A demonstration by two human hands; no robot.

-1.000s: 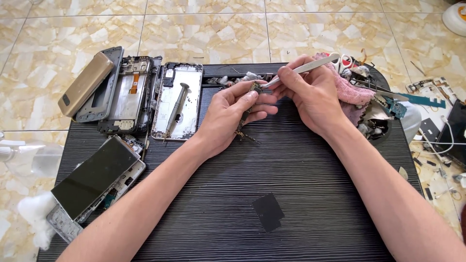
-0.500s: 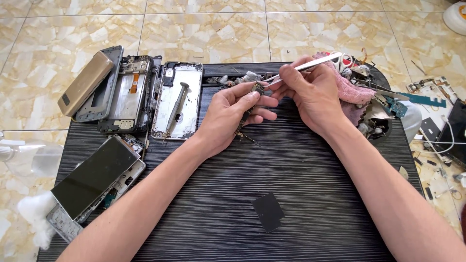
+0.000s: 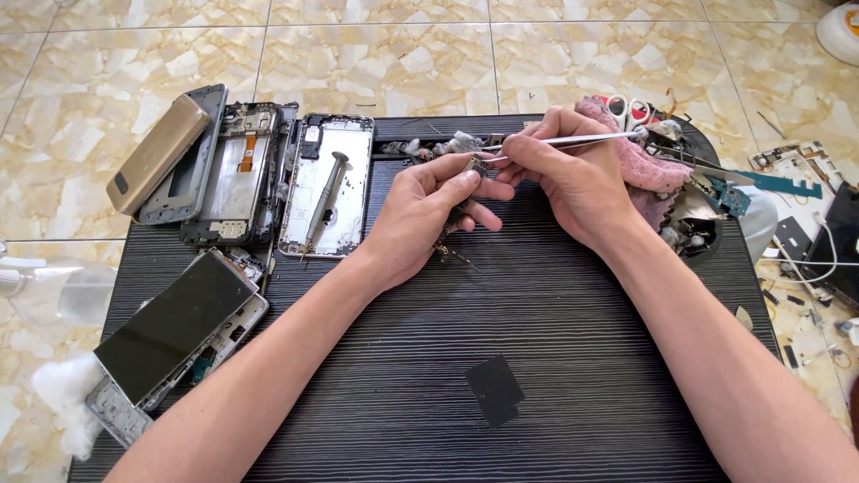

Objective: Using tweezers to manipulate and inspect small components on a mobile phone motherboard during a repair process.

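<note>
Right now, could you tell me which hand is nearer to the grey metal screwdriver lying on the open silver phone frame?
Left. The left hand sits just right of the screwdriver; the right hand is farther right.

Shiny metal tweezers (image 3: 573,139); matt black ribbed mat (image 3: 537,304); glossy dark glass phone screen (image 3: 174,326); polished marble-look floor tiles (image 3: 376,63); rough pink cloth (image 3: 640,165); brushed gold phone back (image 3: 157,154).

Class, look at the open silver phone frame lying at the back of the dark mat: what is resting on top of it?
A grey screwdriver lies lengthwise on the open silver phone frame. Whatever lies beneath the frame is hidden, beyond the black ribbed mat around it.
</note>
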